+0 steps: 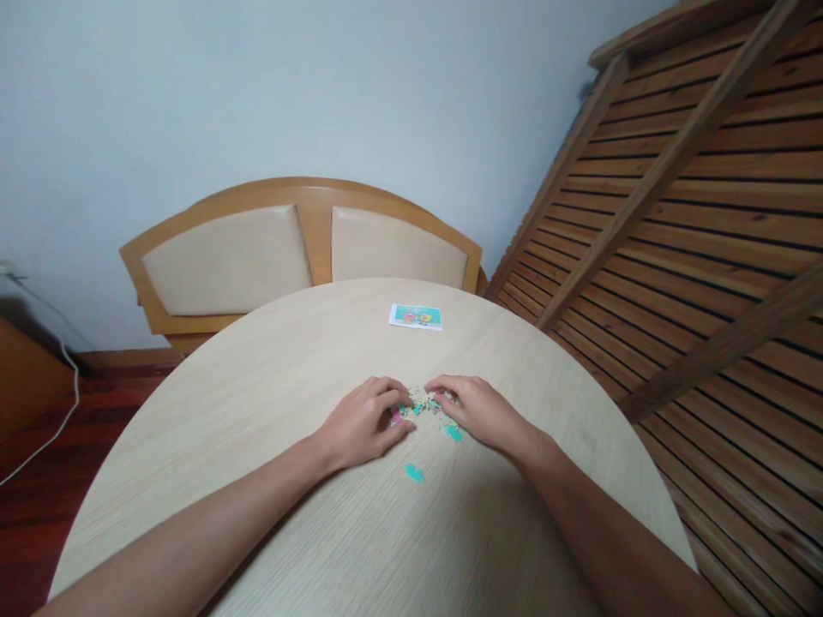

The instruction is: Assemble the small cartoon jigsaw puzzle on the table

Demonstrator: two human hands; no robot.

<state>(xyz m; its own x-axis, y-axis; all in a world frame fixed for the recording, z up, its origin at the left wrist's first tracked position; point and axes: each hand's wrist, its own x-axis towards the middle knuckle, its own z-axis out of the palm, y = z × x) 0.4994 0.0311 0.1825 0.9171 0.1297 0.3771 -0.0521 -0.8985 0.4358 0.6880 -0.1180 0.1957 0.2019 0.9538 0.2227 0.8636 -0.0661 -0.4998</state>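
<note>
Teal catches the eye first in the head view: an irregular teal patch with notched edges (pixel 415 473) lies by itself below the frame's centre, and a second flat teal patch with a yellowish edge (pixel 453 433) sits up and to its right, near the right hand (pixel 479 410). Those two look like the only portions set apart, though whether each is one piece or several joined is too small to call.

And the bulk? All in the loose heap of tiny multicoloured pieces (pixel 421 406) at mid-frame, between the hands, on the round, pale wood-grain table (pixel 270 386). Most pieces seem unjoined, then: an early stage, by the look of it. The left hand (pixel 369 422) curls at the heap's left side, thumb and fingers parted by a moderate gap, a bright pink piece (pixel 395 416) just by them. The right hand rests at the heap's right side, its grip looking narrow; whether it pinches anything, one cannot tell. Higher in the frame, a white-bordered card with a teal, pink and yellow cartoon picture (pixel 416 316) lies flat, untouched by either hand.
</note>
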